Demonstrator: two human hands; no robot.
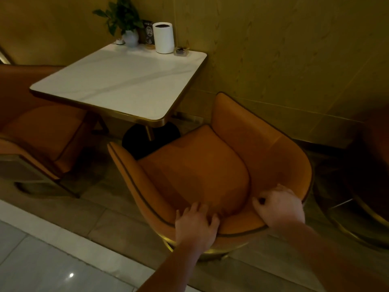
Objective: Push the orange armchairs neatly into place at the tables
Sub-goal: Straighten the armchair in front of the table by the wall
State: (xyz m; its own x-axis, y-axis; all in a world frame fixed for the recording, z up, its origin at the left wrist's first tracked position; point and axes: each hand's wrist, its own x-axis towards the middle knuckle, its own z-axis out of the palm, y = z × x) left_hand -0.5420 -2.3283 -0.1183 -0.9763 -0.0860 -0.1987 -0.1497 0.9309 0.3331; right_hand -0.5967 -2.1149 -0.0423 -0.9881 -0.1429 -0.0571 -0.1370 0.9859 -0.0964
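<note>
An orange armchair [195, 171] with a curved back and gold base stands just below the near right corner of a white marble table [117, 81]. Its seat faces the table, slightly turned. My left hand [195, 224] grips the top edge of the chair's backrest at the near side, fingers curled over the rim. My right hand [277, 207] grips the same rim further right. A second orange armchair [37, 131] sits at the table's left side, partly under it.
On the table's far edge stand a potted plant [126, 24], a dark number sign [148, 31], a white cylinder container [164, 37] and a small tray [181, 51]. The yellow wall runs behind. Another chair base [362, 209] is at the right. The table's black pedestal foot [147, 140] is close to the seat.
</note>
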